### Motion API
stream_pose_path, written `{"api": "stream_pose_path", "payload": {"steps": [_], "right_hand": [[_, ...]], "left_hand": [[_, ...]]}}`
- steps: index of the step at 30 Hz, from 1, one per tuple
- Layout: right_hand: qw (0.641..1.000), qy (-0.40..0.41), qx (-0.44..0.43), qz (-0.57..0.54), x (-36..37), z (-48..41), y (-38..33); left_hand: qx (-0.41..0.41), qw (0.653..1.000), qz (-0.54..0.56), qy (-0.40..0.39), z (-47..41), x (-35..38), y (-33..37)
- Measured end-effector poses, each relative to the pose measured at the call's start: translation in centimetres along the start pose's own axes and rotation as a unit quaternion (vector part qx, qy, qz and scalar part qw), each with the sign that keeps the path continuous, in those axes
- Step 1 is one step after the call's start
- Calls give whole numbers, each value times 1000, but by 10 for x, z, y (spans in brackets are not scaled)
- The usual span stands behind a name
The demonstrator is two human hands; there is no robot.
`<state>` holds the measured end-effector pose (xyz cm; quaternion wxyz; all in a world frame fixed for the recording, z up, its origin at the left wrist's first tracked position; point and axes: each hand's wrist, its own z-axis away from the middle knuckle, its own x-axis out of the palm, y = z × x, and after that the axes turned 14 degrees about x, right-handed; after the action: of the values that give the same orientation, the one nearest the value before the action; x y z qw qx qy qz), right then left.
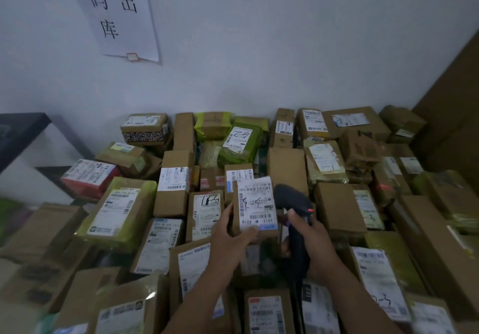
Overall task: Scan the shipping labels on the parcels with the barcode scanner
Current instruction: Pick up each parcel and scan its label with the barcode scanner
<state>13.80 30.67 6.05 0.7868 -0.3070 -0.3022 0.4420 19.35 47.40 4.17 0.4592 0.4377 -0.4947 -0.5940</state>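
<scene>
My left hand (229, 232) grips a small brown parcel (255, 205) by its lower left corner and holds it upright above the pile. Its white shipping label (256, 201) faces me, with barcodes and a handwritten mark. My right hand (308, 232) holds a black barcode scanner (293, 204) by the handle just right of the parcel. The scanner's head sits beside the label's right edge, and a small red light glows on it.
A dense pile of labelled cardboard boxes (173, 185) and green padded bags (239, 141) fills the surface up to the white wall. A dark shelf (23, 136) stands at the left. A tall brown board (456, 115) leans at the right. A paper sign (116, 12) hangs on the wall.
</scene>
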Motion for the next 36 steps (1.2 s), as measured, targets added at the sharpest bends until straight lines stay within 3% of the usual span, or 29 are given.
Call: {"api": "stream_pose_path", "payload": {"steps": [5, 11, 17, 26, 36], "right_hand": [[999, 6, -44, 10, 17, 13, -29], [983, -9, -102, 153, 30, 29, -45], [961, -14, -90, 262, 18, 40, -42], [952, -80, -88, 283, 5, 58, -56], [943, -88, -78, 310, -3, 62, -59]], "left_hand": [[-13, 985, 158, -74, -8, -27, 14], [68, 995, 69, -2, -19, -59, 29], [129, 985, -5, 112, -25, -81, 29], [138, 967, -67, 201, -14, -73, 26], [129, 962, -104, 215, -6, -67, 28]]}}
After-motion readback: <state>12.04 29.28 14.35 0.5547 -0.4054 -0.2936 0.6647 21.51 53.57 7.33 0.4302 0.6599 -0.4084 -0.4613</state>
